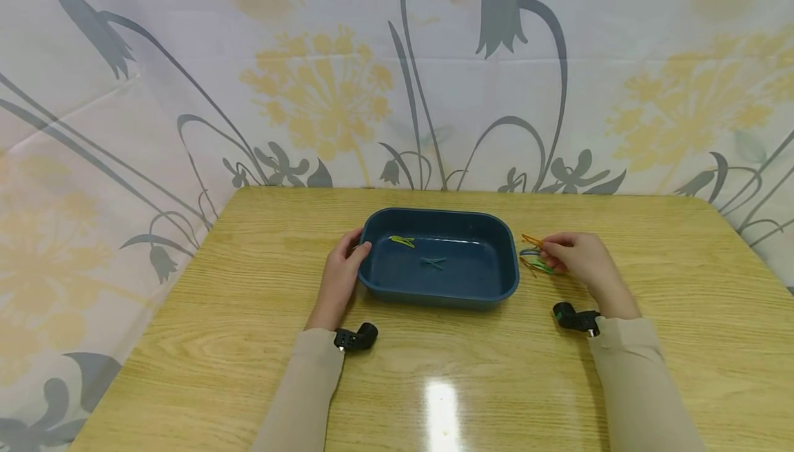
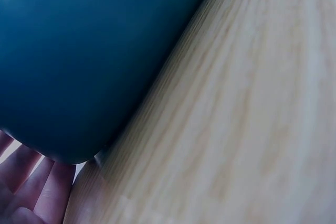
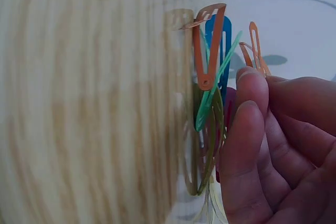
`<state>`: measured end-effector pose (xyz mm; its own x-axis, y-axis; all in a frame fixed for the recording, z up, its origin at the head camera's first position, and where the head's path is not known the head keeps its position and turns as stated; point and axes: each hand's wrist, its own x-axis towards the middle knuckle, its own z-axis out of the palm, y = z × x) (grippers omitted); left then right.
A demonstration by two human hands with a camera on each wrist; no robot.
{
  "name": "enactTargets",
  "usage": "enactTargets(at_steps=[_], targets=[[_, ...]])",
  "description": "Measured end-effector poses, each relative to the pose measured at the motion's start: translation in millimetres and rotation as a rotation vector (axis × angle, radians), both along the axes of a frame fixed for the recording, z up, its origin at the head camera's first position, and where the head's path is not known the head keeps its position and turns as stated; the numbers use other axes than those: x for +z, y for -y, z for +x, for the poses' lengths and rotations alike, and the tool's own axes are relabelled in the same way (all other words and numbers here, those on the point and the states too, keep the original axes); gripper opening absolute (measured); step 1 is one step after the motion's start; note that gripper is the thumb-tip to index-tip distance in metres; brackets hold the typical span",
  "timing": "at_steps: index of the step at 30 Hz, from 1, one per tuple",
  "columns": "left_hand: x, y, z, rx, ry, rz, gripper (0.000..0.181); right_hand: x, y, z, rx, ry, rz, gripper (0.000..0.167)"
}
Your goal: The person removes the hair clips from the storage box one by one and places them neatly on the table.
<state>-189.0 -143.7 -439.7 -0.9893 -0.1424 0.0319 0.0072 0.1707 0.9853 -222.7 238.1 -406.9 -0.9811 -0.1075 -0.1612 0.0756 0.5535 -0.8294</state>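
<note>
A dark blue rectangular tub (image 1: 440, 298) stands on the table. My left hand (image 1: 338, 269) holds its left side, the thumb at the rim and the fingers against the outer wall. Inside lie a yellow-green snap hair clip (image 1: 402, 240) and a bluish one (image 1: 433, 262), both sprung open. To the right of the tub, my right hand (image 1: 579, 259) pinches an orange hair clip (image 3: 255, 45) between thumb and fingertips. Just below it, a small pile holds another orange clip (image 3: 206, 56), a blue clip (image 3: 226, 51), a green clip (image 3: 210, 100) and several others, partly hidden by the fingers.
The light wooden table (image 1: 248, 369) ends at the back against a flower-printed cloth (image 1: 434, 94). Each wrist carries a small black camera, one on the left (image 1: 356, 337) and one on the right (image 1: 575, 317).
</note>
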Motion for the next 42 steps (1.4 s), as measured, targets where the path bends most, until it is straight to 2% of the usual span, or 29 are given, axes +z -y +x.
enactTargets(at_steps=[3,12,18,34,42], targets=[[0.7,0.1,0.5,0.000,0.000,0.002,0.038,-2.0,0.9,-0.9,-0.013,0.000,-0.002,0.038],[2.5,1.6,1.2,0.002,0.016,0.003,0.038,-3.5,4.2,-2.6,-0.010,-0.050,0.124,0.033],[2.6,1.3,0.5,0.003,0.020,-0.004,0.037,-2.9,4.8,-1.5,-0.004,-0.068,0.170,0.031],[3.4,0.1,1.6,0.002,0.006,-0.002,0.037,-2.0,6.0,-0.8,0.017,-0.055,0.160,0.034],[2.8,-0.4,1.5,-0.003,0.017,-0.004,0.036,-2.3,5.6,0.1,0.009,-0.044,0.103,0.033]])
